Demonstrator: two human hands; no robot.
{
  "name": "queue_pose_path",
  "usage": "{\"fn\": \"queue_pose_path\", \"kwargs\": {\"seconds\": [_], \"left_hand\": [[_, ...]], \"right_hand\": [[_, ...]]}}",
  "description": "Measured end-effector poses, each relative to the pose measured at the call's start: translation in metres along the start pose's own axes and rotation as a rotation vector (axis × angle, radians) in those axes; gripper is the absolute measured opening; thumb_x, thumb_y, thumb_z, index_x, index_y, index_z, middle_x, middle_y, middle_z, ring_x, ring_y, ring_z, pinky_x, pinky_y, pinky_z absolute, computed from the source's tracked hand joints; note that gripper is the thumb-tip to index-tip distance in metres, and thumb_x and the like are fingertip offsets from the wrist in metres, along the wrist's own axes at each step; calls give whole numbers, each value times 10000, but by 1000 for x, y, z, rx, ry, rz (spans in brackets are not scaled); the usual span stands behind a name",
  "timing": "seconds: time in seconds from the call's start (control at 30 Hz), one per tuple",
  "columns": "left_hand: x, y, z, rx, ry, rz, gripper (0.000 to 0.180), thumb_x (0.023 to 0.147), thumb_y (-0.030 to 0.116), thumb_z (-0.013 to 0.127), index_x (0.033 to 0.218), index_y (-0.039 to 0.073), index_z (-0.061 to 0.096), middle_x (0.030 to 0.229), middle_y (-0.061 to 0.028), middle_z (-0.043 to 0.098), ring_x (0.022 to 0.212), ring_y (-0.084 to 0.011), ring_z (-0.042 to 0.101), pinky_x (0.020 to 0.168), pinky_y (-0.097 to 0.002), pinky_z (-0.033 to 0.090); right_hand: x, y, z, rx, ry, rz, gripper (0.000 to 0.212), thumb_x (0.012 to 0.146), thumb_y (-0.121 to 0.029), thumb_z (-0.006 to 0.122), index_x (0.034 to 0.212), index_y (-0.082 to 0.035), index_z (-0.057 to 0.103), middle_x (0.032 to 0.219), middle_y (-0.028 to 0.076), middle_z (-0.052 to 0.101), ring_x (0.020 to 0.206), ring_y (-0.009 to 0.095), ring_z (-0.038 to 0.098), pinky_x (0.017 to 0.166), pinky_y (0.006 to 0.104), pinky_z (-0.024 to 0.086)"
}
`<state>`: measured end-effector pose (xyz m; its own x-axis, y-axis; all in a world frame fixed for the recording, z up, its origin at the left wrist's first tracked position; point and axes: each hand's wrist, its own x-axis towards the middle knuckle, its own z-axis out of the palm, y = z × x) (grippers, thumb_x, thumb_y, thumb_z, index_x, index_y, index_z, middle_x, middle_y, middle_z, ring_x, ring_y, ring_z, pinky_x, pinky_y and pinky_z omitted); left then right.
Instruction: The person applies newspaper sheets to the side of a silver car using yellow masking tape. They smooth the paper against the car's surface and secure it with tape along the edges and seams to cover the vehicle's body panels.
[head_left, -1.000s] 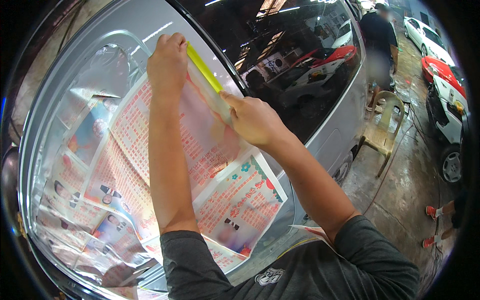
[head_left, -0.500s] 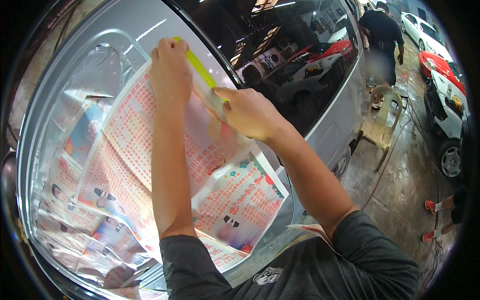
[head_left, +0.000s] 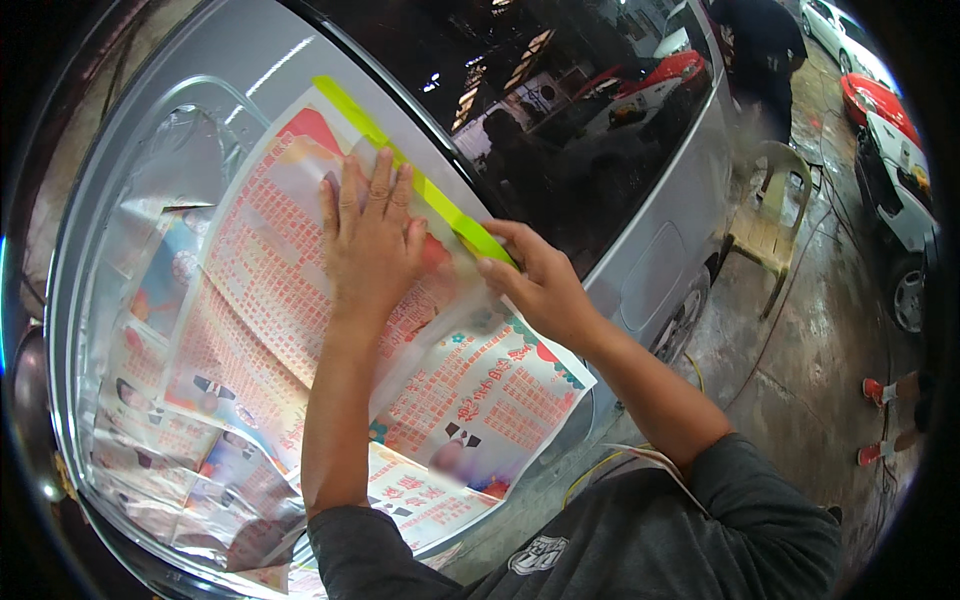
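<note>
A large printed paper sheet (head_left: 270,215), covered in red characters, lies over the car's grey body panel. Bright yellow-green masking tape (head_left: 436,200) runs along its upper right edge, below the dark window. My left hand (head_left: 372,235) rests flat on the sheet, fingers spread, their tips close to the tape. At the tape's lower right end, my right hand (head_left: 540,285) pinches the strip between thumb and fingers. Another printed sheet (head_left: 490,410) overlaps lower down, near my forearms.
Crumpled clear plastic film (head_left: 150,240) and more paper cover the panel's left side. A plastic chair (head_left: 765,240) stands on the floor at right, near cables and a person in dark clothes (head_left: 765,60). Other cars (head_left: 905,190) line the far right.
My left hand has let go of the tape's upper end and come down flat onto the paper. My right hand has moved down and right along the edge, with more tape showing.
</note>
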<state>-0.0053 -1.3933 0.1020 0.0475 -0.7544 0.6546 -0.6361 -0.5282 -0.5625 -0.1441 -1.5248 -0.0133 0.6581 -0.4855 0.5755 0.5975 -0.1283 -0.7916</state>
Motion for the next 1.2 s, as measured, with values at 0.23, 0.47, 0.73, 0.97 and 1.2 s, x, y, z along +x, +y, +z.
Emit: {"fn": "queue_pose_path", "kwargs": {"seconds": [0.23,0.47,0.73,0.97,1.2], "left_hand": [[-2,4,8,74,-17,1,648,940,320,653,1546,161,487,1672,-34,346,1570,-329,217,1285,-547,126],[-6,7,12,114,-31,4,660,967,354,610,1576,161,444,1686,-34,321,1583,-317,190,1283,-551,116],[-31,48,29,43,-137,-20,821,966,414,608,1612,19,292,1710,-154,202,1590,-336,148,1281,-547,115],[-159,140,69,-134,-424,195,921,961,530,605,1616,-14,254,1716,-196,149,1603,-322,99,1287,-510,74],[-222,199,91,-124,-480,359,932,963,587,555,1626,13,239,1732,-127,137,1611,-240,66,1300,-467,18]], "right_hand": [[-90,38,-57,-193,-57,291,301,1070,-192,544,1205,47,669,751,60,645,678,113,606,650,294,505],[-184,83,-110,-272,-66,427,271,1054,-217,538,1024,11,683,687,58,629,613,144,606,605,330,492],[-255,159,-149,-389,-127,641,330,1057,-276,526,917,-5,651,642,56,630,572,162,596,578,364,482],[-251,183,-140,-202,-120,826,317,1079,-307,501,918,-38,546,629,45,585,537,145,544,528,345,431],[-262,221,-138,-262,-76,770,507,1071,-494,520,852,-37,542,658,74,535,597,179,484,549,385,397]]}}
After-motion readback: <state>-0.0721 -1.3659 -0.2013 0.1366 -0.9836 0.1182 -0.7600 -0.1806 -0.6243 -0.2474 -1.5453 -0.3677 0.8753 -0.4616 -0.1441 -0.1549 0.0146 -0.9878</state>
